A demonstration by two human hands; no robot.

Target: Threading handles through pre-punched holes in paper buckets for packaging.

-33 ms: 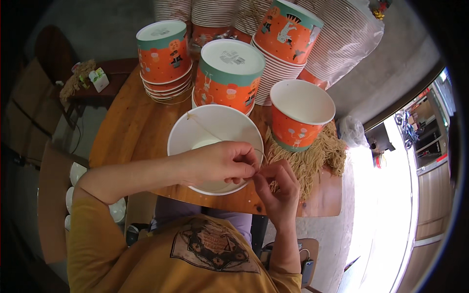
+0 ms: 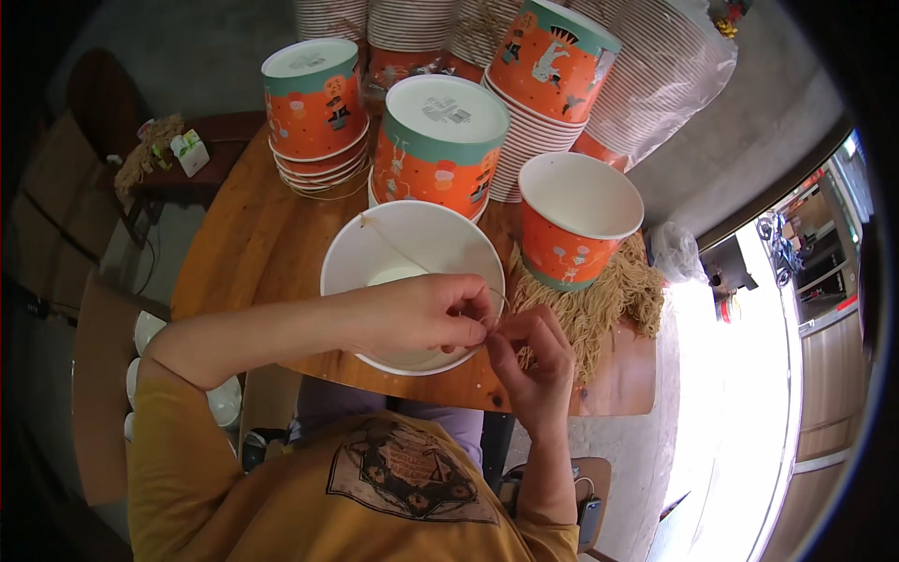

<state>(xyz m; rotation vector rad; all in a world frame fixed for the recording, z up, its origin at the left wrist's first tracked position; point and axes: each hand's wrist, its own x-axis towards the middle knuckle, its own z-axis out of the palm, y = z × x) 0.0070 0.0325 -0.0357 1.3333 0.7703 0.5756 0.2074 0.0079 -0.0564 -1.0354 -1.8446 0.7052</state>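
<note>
A white-lined paper bucket (image 2: 461, 245) stands mouth up in front of me, close to the table's near edge. From its far-left rim a thin tan cord (image 2: 386, 242) runs across the opening toward my fingers. My left hand (image 2: 426, 314) reaches over the bucket and pinches the cord beside the right rim. Its fingertips meet those of my right hand (image 2: 536, 361), which is also closed in a pinch on the cord. The cord makes a small loop above the fingertips; the exact crossing is too fine to make out.
An orange paper bucket (image 2: 576, 229) stands upright at right by a heap of tan cords (image 2: 599, 318). Upturned bucket stacks, one at left (image 2: 314, 103) and one in the middle (image 2: 440, 140), line the wooden table (image 2: 253, 234). Plastic-wrapped stacks (image 2: 646, 75) rise behind.
</note>
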